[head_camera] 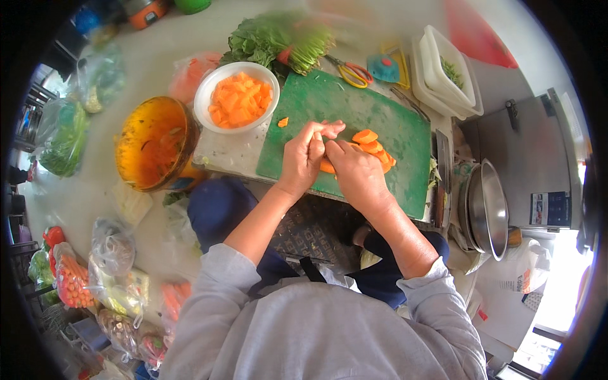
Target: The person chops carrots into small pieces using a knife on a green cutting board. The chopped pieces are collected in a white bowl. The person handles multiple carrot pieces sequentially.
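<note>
My left hand (304,156) and my right hand (361,175) meet above a green cutting board (403,118). The left fingers point right, and the right fingertips touch the left hand by its thumb. Whether anything small is pinched between them is hidden. Cut orange carrot pieces (375,147) lie on the board beyond and beside my right hand. Another carrot piece (327,166) shows partly beneath the hands. A small carrot scrap (283,122) rests near the board's left edge. Left of the board, a white bowl (201,105) holds a heap of carrot chunks.
An orange bucket (124,142) with peelings stands at left. Leafy greens (256,42), scissors (354,76) and a blue peeler-like tool (383,68) lie behind the board. White tubs (427,95) stand back right. Long blades (442,175) and steel bowls (489,209) are at right.
</note>
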A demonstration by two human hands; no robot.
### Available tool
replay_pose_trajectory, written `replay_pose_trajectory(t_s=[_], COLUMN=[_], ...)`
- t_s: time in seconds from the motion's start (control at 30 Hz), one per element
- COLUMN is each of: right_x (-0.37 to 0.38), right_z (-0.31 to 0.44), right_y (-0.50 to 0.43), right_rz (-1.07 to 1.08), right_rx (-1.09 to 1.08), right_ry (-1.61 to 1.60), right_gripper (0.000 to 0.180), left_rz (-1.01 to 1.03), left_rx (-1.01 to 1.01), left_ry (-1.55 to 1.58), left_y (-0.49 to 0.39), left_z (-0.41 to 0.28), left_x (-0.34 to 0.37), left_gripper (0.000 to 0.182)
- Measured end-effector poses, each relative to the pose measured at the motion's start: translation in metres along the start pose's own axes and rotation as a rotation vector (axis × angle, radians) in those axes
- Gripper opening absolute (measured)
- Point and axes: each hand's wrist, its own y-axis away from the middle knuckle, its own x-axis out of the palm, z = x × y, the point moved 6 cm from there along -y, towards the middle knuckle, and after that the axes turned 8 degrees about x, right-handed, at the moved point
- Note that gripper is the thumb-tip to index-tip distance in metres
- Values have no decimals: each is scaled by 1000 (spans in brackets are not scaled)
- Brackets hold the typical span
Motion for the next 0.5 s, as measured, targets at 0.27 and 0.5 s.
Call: replay_pose_trajectory(t_s=[0.27, 0.5], right_x=[33, 28], right_z=[-16, -36], right_y=[15, 6], right_rz=[7, 61], right_rx=[63, 267], right_ry=[-56, -146], right_gripper=[21, 11], left_rz=[-14, -62], left_rx=[101, 157], left_ry=[-280, -676], left_y=[20, 31], left_z=[16, 18], left_x=[4, -1], left_gripper=[46, 85])
